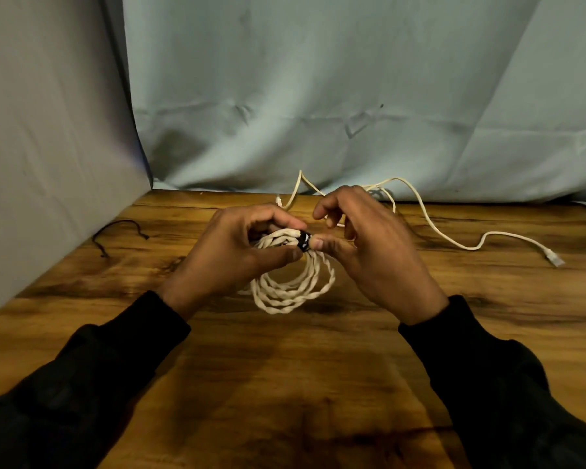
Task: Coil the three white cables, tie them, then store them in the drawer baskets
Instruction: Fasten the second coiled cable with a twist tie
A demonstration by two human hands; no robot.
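Note:
A coiled white twisted cable hangs over the wooden table, held at its top between both hands. A black tie is wrapped round the top of the coil. My left hand grips the coil just left of the tie, thumb and fingers curled round the strands. My right hand pinches the tie from the right with its thumb tip against it. Behind the hands lies a loose white cable, uncoiled, its plug at the far right.
A thin black tie lies on the table at the left, near a grey cloth wall. A pale blue cloth backdrop hangs along the table's far edge.

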